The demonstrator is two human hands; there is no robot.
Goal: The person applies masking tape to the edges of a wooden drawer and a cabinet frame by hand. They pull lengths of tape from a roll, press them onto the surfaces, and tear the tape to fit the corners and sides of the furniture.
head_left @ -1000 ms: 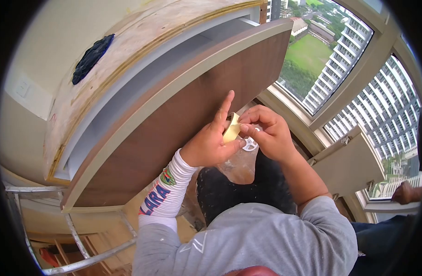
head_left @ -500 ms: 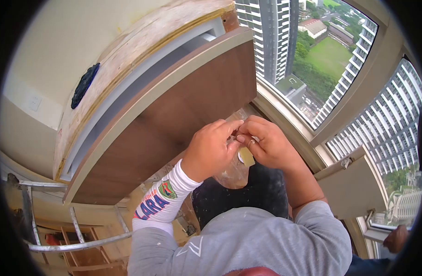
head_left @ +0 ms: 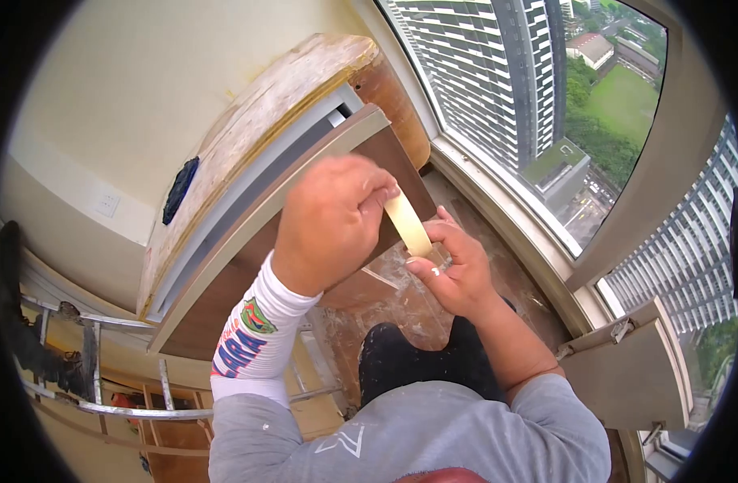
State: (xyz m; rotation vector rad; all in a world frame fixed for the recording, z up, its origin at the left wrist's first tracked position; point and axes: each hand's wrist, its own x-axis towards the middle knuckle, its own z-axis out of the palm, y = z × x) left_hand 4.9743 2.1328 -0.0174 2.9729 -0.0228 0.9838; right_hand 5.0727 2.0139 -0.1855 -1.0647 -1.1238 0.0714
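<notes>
A pale yellow strip of masking tape [head_left: 408, 223] stretches between my two hands, in front of the brown drawer front. My left hand [head_left: 329, 221], raised above the white sleeve, pinches the strip's upper end between thumb and fingers. Lower and to the right, my right hand [head_left: 453, 270] holds the other end with thumb and forefinger, its remaining fingers curled behind. A small white rim shows by the right thumb; the rest of what that hand holds is hidden.
A cabinet with a rough wooden top [head_left: 264, 105] and pulled-out drawer [head_left: 256, 266] stands ahead, a dark pad [head_left: 181, 191] on it. A metal ladder [head_left: 168, 386] lies left, with a person's leg [head_left: 51, 358] there. A hinged panel [head_left: 618, 362] stands right, below the windows.
My hands have moved apart, the left one up and leftward, and the tape now spans the gap between them. The view has shifted, showing more floor and ladder.
</notes>
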